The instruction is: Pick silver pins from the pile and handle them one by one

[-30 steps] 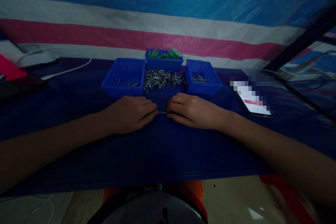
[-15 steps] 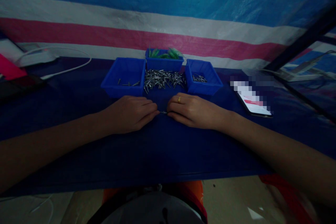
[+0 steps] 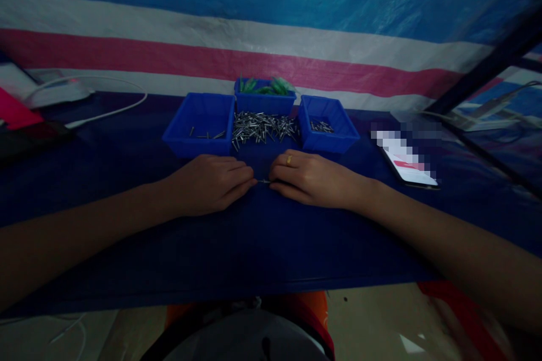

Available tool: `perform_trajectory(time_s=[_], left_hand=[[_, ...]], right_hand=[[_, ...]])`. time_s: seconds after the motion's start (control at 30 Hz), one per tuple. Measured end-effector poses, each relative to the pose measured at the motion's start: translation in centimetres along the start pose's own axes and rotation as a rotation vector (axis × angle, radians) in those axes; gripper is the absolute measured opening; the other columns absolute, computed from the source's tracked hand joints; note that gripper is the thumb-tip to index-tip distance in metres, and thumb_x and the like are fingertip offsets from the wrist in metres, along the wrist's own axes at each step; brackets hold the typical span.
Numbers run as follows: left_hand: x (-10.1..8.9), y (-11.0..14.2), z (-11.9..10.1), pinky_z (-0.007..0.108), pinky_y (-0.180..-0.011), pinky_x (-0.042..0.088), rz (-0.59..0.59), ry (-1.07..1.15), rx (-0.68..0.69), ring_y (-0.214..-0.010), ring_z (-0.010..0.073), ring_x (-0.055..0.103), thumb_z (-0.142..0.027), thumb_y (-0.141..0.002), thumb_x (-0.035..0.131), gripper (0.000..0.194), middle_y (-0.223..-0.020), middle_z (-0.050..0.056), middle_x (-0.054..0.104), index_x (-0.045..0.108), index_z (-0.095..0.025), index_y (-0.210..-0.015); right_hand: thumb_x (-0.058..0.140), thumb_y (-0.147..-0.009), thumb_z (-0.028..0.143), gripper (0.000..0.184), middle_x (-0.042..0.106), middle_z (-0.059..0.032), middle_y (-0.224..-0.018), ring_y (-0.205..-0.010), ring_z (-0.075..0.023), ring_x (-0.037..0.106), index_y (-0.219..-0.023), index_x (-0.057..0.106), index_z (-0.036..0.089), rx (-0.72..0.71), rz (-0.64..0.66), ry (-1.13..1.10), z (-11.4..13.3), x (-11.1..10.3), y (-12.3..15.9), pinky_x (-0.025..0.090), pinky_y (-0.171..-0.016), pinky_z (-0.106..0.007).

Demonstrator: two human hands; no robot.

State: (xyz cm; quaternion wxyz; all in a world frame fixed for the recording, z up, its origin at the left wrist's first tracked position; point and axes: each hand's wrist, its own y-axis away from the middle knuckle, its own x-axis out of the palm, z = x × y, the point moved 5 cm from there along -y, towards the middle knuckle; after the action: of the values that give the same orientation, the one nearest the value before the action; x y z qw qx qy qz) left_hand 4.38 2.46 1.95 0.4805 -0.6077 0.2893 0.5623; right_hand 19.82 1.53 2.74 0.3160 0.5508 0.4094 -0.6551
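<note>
A thin metal blind rivet [image 3: 263, 181] spans the small gap between my two hands, just above the blue table [image 3: 262, 248]. My left hand [image 3: 215, 183] pinches its left end between thumb and fingers. The right end sits in the pinched fingers of my right hand [image 3: 311, 177], which wears a ring. Behind the hands lies a loose pile of similar rivets [image 3: 259, 126]. It is flanked by a left blue bin [image 3: 203, 145] with a few rivets in it and a right blue bin [image 3: 329, 141] with several.
A third blue bin [image 3: 266, 105] behind the pile contains green plastic-wrapped items [image 3: 275, 87]. To the right lies a lit phone [image 3: 406, 163]. A white cable [image 3: 127, 104] curls over the table's left side. Striped sheeting [image 3: 271, 39] forms the back wall.
</note>
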Motion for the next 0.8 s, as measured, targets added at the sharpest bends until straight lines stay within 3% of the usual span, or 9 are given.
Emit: perform_trajectory(time_s=[0.47,0.8], left_hand=[[0.25,-0.1,0.21,0.027,-0.065,0.041,0.038,0.002,-0.018,-0.065,0.0147,0.057,-0.032,-0.104,0.024,0.046,-0.072,0.003,0.06,0.061,-0.015,-0.082],[0.05,-0.13,0.03,0.027,-0.062,0.04,0.0,0.04,0.014,-0.063,0.0145,0.056,-0.03,-0.103,0.029,0.041,-0.07,0.002,0.059,0.06,-0.015,-0.081]], right_hand=[[0.045,-0.1,0.025,0.024,0.063,-0.0113,-0.099,-0.089,-0.0201,0.059,-0.1,0.064,0.01,0.002,0.01,-0.006,-0.15,0.11,0.02,0.05,-0.085,-0.035],[0.045,-0.1,0.025,0.024,0.064,-0.0115,-0.099,-0.089,-0.0202,0.059,-0.1,0.064,0.01,-0.01,0.0,0.005,-0.03,0.09,-0.04,0.05,-0.085,-0.035]])
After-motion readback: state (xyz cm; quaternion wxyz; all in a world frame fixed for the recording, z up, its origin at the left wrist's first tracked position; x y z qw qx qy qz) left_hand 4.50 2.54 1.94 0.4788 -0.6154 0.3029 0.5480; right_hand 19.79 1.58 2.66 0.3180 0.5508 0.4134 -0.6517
